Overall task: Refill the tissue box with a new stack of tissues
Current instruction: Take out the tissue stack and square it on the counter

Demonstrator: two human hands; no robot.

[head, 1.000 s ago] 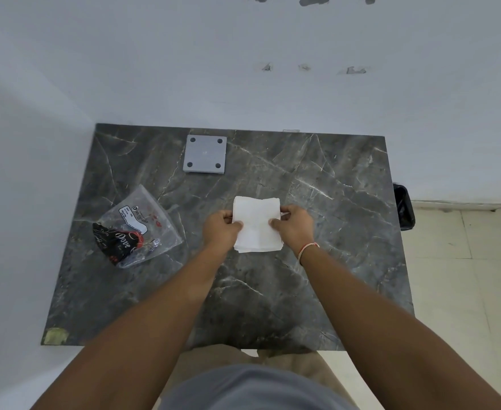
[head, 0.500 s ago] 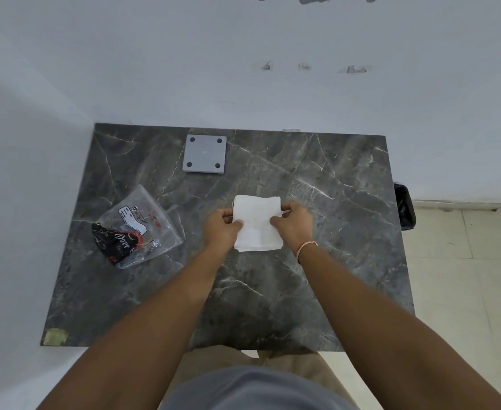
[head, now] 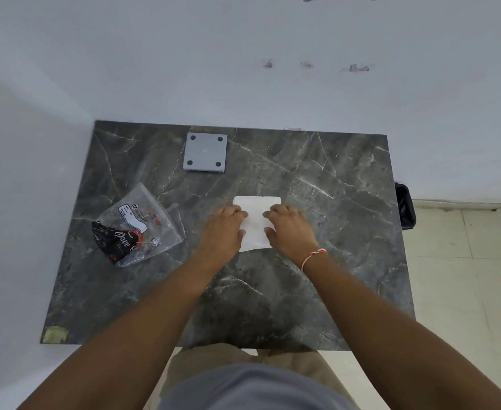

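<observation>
Your fingers (head: 238,213) lie flat and spread on the tissue stack (head: 256,221), gripping nothing; your left hand (head: 224,232) presses its 9 o'clock edge, your right hand (head: 290,229) its 3 o'clock edge. Stack rests mid-table (head: 332,261); empty wrapper (head: 133,226) at 9 o'clock, well apart; grey square box (head: 204,152) at 11 o'clock.

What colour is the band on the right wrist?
The wrist band is red and white, seen in the head view.

Dark marble table (head: 317,291) bears tissue stack (head: 256,213), grey box (head: 205,152), plastic wrapper (head: 138,226).
</observation>
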